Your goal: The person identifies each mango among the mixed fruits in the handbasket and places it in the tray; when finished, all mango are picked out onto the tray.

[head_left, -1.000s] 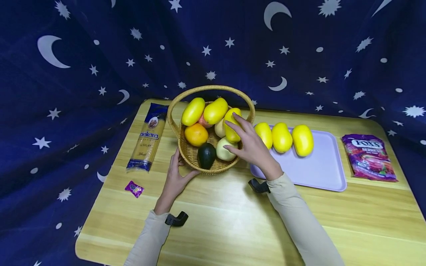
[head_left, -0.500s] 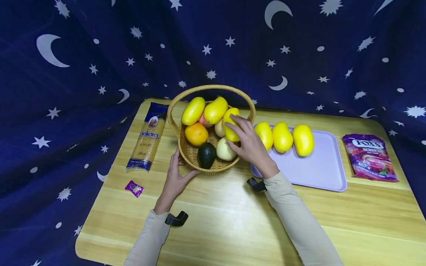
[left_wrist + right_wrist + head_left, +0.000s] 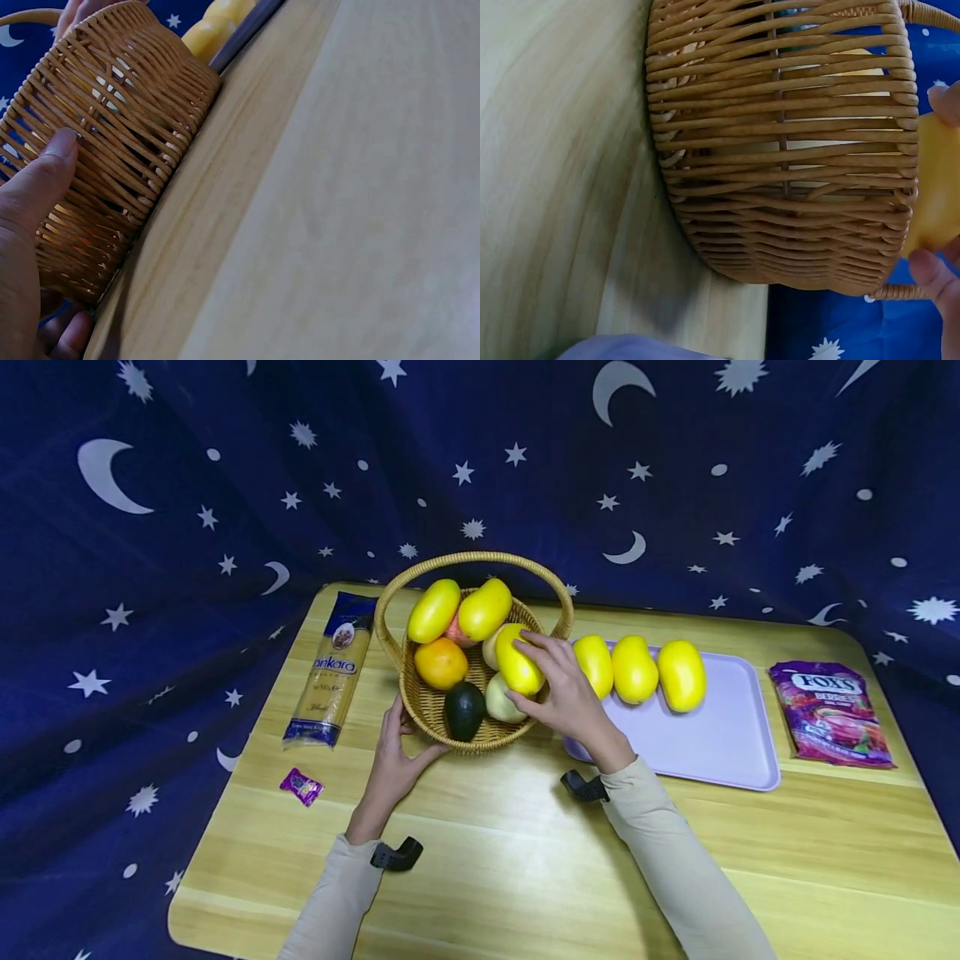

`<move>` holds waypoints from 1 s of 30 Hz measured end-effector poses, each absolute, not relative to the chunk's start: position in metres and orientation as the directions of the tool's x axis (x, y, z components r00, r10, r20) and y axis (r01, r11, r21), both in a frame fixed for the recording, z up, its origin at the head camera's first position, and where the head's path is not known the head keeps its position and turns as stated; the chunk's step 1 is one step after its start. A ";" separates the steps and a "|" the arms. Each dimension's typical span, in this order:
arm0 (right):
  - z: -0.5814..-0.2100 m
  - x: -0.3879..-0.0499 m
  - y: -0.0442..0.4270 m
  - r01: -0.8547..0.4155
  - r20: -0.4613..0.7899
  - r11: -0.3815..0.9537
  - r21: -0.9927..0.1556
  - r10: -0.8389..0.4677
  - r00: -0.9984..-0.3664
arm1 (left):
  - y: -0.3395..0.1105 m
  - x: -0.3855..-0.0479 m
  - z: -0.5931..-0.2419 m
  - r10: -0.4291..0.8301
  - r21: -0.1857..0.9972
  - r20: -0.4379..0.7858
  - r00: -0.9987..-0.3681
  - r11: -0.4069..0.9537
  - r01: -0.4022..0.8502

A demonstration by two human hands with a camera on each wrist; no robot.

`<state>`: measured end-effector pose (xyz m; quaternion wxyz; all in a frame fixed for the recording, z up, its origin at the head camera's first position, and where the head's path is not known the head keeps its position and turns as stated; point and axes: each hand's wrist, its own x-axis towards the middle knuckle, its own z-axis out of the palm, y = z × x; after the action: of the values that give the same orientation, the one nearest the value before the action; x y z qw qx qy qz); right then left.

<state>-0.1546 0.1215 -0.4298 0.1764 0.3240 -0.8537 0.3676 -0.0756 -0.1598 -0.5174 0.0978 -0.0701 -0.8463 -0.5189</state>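
My right hand [image 3: 564,687] grips a yellow mango [image 3: 519,662] over the right side of a wicker basket [image 3: 491,745]. In the right wrist view, fingertips pinch that mango [image 3: 934,184] just past the basket's rim. My left hand [image 3: 393,758] holds the basket's lower left side, its thumb pressed on the weave in the left wrist view. Inside the basket lie two more mangoes, one at the back left [image 3: 435,612], an orange fruit [image 3: 441,663], a dark avocado [image 3: 465,711] and a pale green round fruit [image 3: 501,700]. A reddish fruit and another pale one are partly hidden.
A lilac tray [image 3: 720,735] at the right bears three mangoes [image 3: 635,669] along its back left. Beyond it lies a purple candy bag [image 3: 831,714]. A spaghetti packet [image 3: 330,672] and a small wrapped candy [image 3: 302,786] lie left of the basket. The basket's tall handle [image 3: 480,557] arches over the back.
The mango in my right hand has shifted toward me and tilted, its near end now partly over the pale green fruit. My left hand has stayed on the basket.
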 end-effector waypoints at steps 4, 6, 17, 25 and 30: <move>-0.432 -0.154 0.123 -0.673 0.531 0.498 -0.546 -0.415 -0.738 | -0.160 -0.076 -0.518 0.017 0.867 0.233 -0.972 0.449 0.216; -0.432 -0.154 0.123 -0.677 0.535 0.476 -0.561 -0.416 -0.736 | -0.160 -0.076 -0.518 0.018 0.866 0.234 -0.972 0.451 0.216; -0.433 -0.154 0.124 -0.680 0.480 0.411 -0.607 -0.493 -0.726 | -0.160 -0.076 -0.517 0.021 0.863 0.237 -0.971 0.455 0.221; -0.432 -0.153 0.130 -0.684 0.485 0.385 -0.619 -0.498 -0.719 | -0.160 -0.076 -0.518 0.021 0.857 0.243 -0.970 0.464 0.224; -0.433 -0.151 0.130 -0.681 0.504 0.371 -0.632 -0.471 -0.724 | -0.161 -0.076 -0.519 0.012 0.858 0.221 -0.975 0.472 0.200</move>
<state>-0.1508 0.1298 -0.4327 0.1200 0.3515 -0.8192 0.4371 -0.0762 -0.1606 -0.5191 0.0920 -0.0623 -0.8530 -0.5099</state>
